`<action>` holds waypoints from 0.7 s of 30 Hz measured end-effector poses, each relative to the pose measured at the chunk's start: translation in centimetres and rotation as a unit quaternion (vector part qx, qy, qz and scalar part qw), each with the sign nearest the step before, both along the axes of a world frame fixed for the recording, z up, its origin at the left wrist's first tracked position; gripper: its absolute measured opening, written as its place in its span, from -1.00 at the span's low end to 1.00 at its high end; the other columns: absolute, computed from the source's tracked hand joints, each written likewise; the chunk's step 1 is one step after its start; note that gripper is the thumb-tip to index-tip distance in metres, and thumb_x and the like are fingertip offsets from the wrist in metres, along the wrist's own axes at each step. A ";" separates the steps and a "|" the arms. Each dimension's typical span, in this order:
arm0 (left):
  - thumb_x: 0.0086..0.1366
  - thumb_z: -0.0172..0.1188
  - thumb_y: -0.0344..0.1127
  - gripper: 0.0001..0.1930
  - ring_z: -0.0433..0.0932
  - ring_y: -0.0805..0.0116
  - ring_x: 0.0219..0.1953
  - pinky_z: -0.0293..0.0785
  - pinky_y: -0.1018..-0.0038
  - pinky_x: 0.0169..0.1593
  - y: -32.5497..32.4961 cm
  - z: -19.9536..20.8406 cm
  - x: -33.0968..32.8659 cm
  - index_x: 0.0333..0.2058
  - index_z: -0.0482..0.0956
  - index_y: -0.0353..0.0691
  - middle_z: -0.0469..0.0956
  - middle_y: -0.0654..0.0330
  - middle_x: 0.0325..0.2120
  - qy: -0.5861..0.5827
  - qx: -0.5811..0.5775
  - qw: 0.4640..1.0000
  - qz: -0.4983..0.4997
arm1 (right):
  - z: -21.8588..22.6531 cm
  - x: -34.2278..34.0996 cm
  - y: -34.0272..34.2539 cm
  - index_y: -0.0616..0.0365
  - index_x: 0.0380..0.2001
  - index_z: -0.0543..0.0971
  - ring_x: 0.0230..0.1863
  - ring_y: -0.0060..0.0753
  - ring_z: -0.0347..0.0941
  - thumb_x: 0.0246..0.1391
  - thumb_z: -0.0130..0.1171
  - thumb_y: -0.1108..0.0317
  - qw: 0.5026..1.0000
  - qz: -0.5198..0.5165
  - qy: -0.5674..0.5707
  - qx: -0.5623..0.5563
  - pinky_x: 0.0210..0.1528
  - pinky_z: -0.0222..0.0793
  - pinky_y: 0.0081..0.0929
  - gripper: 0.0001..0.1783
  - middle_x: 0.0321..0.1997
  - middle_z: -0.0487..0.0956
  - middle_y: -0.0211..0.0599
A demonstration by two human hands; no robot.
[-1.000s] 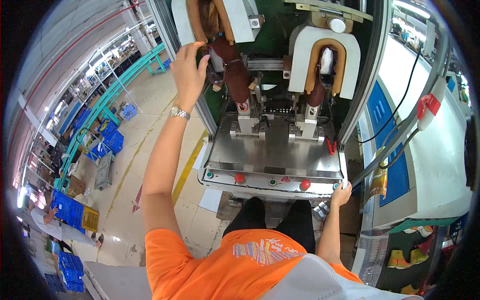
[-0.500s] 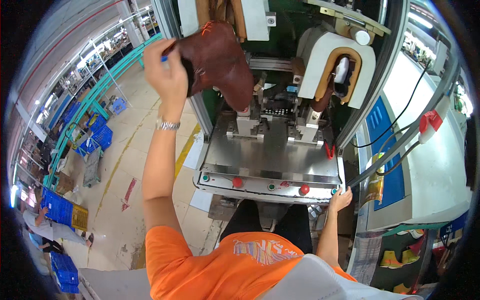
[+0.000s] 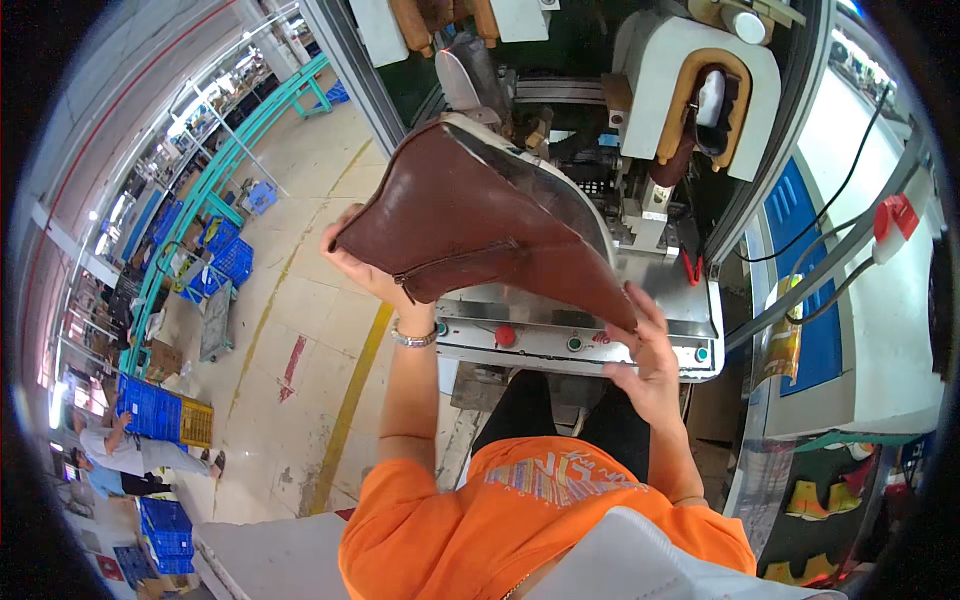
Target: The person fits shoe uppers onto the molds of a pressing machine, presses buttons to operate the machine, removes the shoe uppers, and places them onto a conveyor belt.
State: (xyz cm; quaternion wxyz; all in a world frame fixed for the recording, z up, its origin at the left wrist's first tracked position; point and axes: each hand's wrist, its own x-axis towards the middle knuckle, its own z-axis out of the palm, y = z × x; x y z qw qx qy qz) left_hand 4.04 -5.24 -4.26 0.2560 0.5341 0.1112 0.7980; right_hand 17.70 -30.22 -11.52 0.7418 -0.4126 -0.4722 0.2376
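A brown leather boot upper [image 3: 450, 215] with a short zip is held up sideways in front of the machine, its open edge facing away from me. My left hand [image 3: 368, 268] is closed on its left end, fingers partly behind the leather. At the narrow right end, the fingers of my right hand [image 3: 650, 368] grip the tip, while the thumb stands off below it. Behind the upper is the machine's left post [image 3: 457, 80], a pale upright form with no leather on it. On the right station, another brown upper [image 3: 676, 163] sits inside a padded white clamp [image 3: 650, 90].
Below the upper runs the machine's front panel [image 3: 540, 345], with a red button [image 3: 505, 337] and green ones. Red-handled pliers [image 3: 693, 268] are at the plate's right side. Cables hang at right. Blue crates [image 3: 232, 262] and people are on the far left floor.
The boot upper has come away from the left post, moving down toward me and turning sideways. My right hand has risen from the panel's right corner to the upper's tip.
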 end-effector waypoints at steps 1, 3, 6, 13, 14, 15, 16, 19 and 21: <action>0.14 0.13 -0.31 -0.60 0.35 0.37 -0.17 0.33 0.46 -0.05 0.4 -1.7 0.3 -0.10 0.17 -0.20 0.33 0.11 -0.21 0.022 -0.030 0.998 0.043 | 0.5 0.2 -0.6 0.11 -0.09 0.40 0.23 -0.18 0.09 -0.25 0.30 0.46 0.995 -0.077 -0.066 -0.004 0.15 0.09 -0.23 -0.46 0.25 0.09 -0.05; 0.21 0.04 -0.22 -0.58 0.35 0.37 -0.16 0.34 0.45 -0.04 5.9 -11.9 -0.5 -0.03 0.14 -0.21 0.32 0.12 -0.19 0.195 -0.051 0.968 0.148 | 2.5 -0.9 -2.0 0.18 -0.48 0.54 0.04 -0.26 0.31 -0.25 0.20 0.59 0.967 -0.210 -0.142 -0.022 0.09 0.11 -0.31 -0.83 0.07 0.36 -0.03; 0.28 -0.07 -0.22 -0.57 0.40 0.38 -0.16 0.38 0.41 -0.04 1.9 -13.1 3.4 0.05 0.15 -0.29 0.36 0.14 -0.16 -0.214 -0.209 0.825 -0.480 | 3.6 -0.9 -4.6 0.13 -0.51 0.53 -0.22 -0.29 0.45 -0.17 0.17 0.51 0.896 -0.331 -0.293 0.045 0.09 0.05 -0.23 -0.93 -0.25 0.54 -0.07; 0.27 -0.05 -0.21 -0.53 0.42 0.38 -0.15 0.39 0.43 -0.06 -1.3 -12.3 10.7 0.09 0.15 -0.30 0.39 0.14 -0.16 0.033 -0.262 0.780 -0.567 | 5.2 0.1 -8.7 0.02 -0.54 0.50 -0.20 -0.03 0.37 -0.10 0.14 0.33 0.833 -0.393 -0.385 0.052 -0.07 0.22 -0.18 -0.95 -0.36 0.54 -0.23; 0.26 -0.04 -0.20 -0.52 0.42 0.38 -0.15 0.39 0.43 -0.06 -2.1 -12.4 9.9 0.09 0.15 -0.31 0.40 0.14 -0.16 0.073 -0.268 0.772 -0.572 | 5.7 0.1 -9.1 0.03 -0.55 0.50 -0.21 -0.01 0.37 -0.09 0.12 0.31 0.833 -0.377 -0.401 0.055 -0.08 0.24 -0.19 -0.93 -0.36 0.54 -0.21; 0.26 -0.04 -0.20 -0.51 0.43 0.38 -0.15 0.39 0.43 -0.06 -2.9 -12.7 9.7 0.10 0.15 -0.31 0.40 0.14 -0.16 0.114 -0.275 0.755 -0.584 | 5.7 0.3 -9.4 0.04 -0.55 0.50 -0.20 0.00 0.37 -0.09 0.11 0.31 0.825 -0.385 -0.411 0.047 -0.09 0.26 -0.19 -0.92 -0.37 0.54 -0.20; 0.26 -0.04 -0.20 -0.51 0.43 0.38 -0.15 0.40 0.43 -0.06 -3.8 -13.0 9.4 0.10 0.15 -0.31 0.41 0.14 -0.16 0.154 -0.281 0.737 -0.595 | 5.7 0.4 -9.6 0.06 -0.56 0.50 -0.20 0.01 0.38 -0.09 0.10 0.31 0.817 -0.391 -0.421 0.039 -0.09 0.28 -0.19 -0.91 -0.37 0.54 -0.19; 0.24 0.00 -0.21 -0.46 0.45 0.38 -0.16 0.40 0.45 -0.07 -5.1 -14.3 9.0 0.13 0.13 -0.30 0.43 0.12 -0.17 0.148 -0.302 0.680 -0.651 | 6.2 0.5 -10.4 0.09 -0.53 0.49 -0.18 0.04 0.37 -0.14 0.11 0.37 0.801 -0.419 -0.428 0.020 -0.08 0.27 -0.17 -0.93 -0.39 0.54 -0.13; 0.19 0.06 -0.35 -0.46 0.49 0.36 -0.21 0.40 0.50 -0.09 -8.6 -12.6 10.0 0.14 0.15 -0.32 0.48 0.09 -0.20 -0.005 -0.275 0.594 -0.756 | 6.2 1.0 -11.2 0.10 -0.52 0.49 -0.19 0.05 0.37 -0.16 0.11 0.39 0.784 -0.464 -0.413 0.002 -0.07 0.24 -0.15 -0.94 -0.39 0.54 -0.12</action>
